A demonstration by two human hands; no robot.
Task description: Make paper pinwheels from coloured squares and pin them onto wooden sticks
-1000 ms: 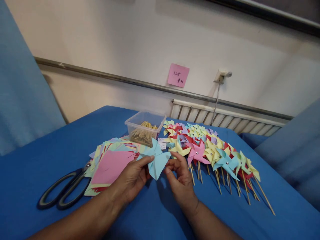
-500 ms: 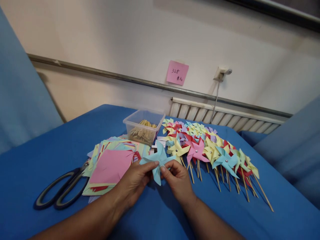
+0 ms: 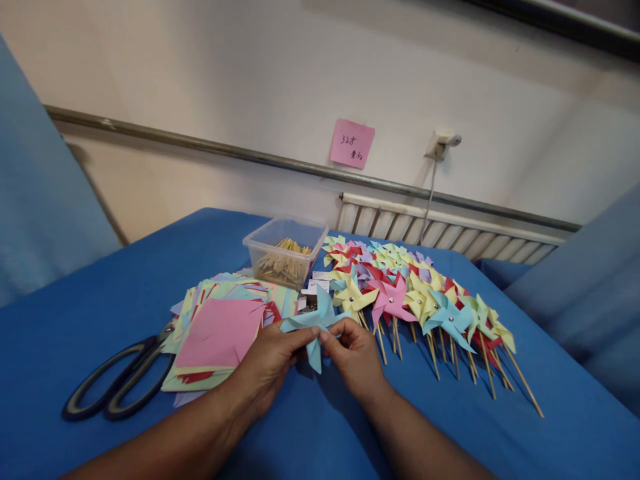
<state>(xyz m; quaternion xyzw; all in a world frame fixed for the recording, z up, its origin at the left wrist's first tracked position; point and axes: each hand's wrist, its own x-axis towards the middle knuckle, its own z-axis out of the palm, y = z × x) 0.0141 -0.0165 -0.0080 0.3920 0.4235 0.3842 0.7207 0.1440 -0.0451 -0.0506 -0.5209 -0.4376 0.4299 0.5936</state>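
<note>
A light blue paper pinwheel (image 3: pixel 324 308), folded into four blades, is held in front of me over the table. My left hand (image 3: pixel 275 352) pinches it from the left, its thumb near the centre. From the right, my right hand (image 3: pixel 353 353) grips it with thumb and fingers closed, the thumb tip close to the left thumb. No stick shows on this pinwheel. Whether a pin sits at its centre is hidden by the thumbs. Just behind it stands a small open box (image 3: pixel 307 303) with dark contents I cannot make out.
Stacked coloured paper (image 3: pixel 223 333) lies to the left, with large scissors (image 3: pixel 120 380) beside it. A clear plastic tub (image 3: pixel 255 248) of short wooden sticks stands behind. Many finished pinwheels (image 3: pixel 393 300) on sticks cover the right of the blue-covered table (image 3: pixel 165 253). A radiator (image 3: pixel 450 230) is at the wall.
Both thumbs have drawn closer together at the pinwheel's centre, and the pinwheel has tilted slightly. The whole view has shifted a little; the other things stay put.
</note>
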